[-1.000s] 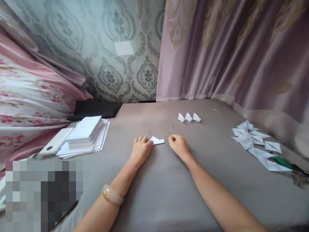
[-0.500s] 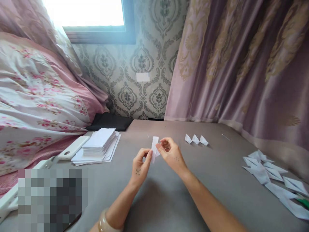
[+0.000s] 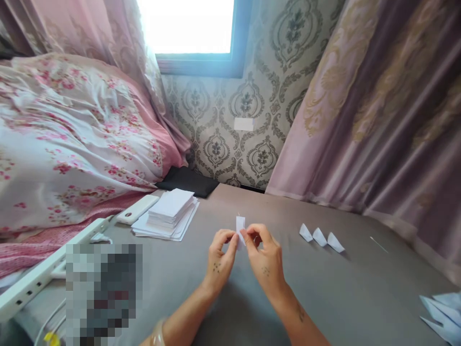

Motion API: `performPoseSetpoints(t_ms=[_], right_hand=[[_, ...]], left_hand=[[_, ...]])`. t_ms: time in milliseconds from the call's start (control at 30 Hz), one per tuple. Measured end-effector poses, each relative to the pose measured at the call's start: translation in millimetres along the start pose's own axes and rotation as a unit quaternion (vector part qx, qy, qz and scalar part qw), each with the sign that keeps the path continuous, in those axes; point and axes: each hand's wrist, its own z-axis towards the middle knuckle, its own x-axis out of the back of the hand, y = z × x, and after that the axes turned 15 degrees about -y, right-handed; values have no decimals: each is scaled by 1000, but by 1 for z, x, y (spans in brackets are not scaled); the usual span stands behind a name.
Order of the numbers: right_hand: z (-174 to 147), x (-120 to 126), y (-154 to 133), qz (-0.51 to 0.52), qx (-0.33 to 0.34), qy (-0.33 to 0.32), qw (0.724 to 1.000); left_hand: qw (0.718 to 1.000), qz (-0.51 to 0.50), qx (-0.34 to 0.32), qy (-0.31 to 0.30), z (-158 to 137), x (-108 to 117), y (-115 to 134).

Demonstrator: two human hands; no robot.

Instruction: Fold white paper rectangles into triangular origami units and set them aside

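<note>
A narrow folded strip of white paper [image 3: 240, 224] stands upright between my two hands, over the middle of the grey surface. My left hand [image 3: 221, 254] pinches its left edge between thumb and forefinger. On the other edge, the thumb and curled fingers of my right hand [image 3: 264, 250] close on the paper too. The fingertips hide its lower part. Off to the right, three small folded white paper pieces [image 3: 320, 237] sit in a slanting row, apart from my hands.
A stack of white paper [image 3: 171, 206] lies at the left beside a white oblong device [image 3: 137, 210]. A power strip [image 3: 43, 274] runs along the left edge. More folded paper [image 3: 444, 315] lies at the lower right. A thin white stick [image 3: 379, 244] is at the right.
The view has swung left, so the surroundings sit farther right. My right thumb and fingers have come in onto the paper strip, nearer my left hand.
</note>
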Motion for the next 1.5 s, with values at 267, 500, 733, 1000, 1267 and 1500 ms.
performPoseSetpoints(t_ms=[267,500,733,1000,1267,1500], right_hand=[[-6,6,9,43,106,-68,991],[-6,4,8,-11,201,-59,978],[-12,1,15,-72,197,-73,975],[-10,-5,15,-123,194,-56,972],[-13,-8,11,-156,176,-51,971],[-12,-12,5,-117,130,-35,984]], left_hand=[[972,-227,55,7,2,5,7],[960,-276,52,-9,0,9,18],[955,-290,61,-8,0,7,21],[963,-261,64,-15,-2,3,18],[969,-238,71,-7,-1,2,16],[975,-214,63,-16,-1,2,14]])
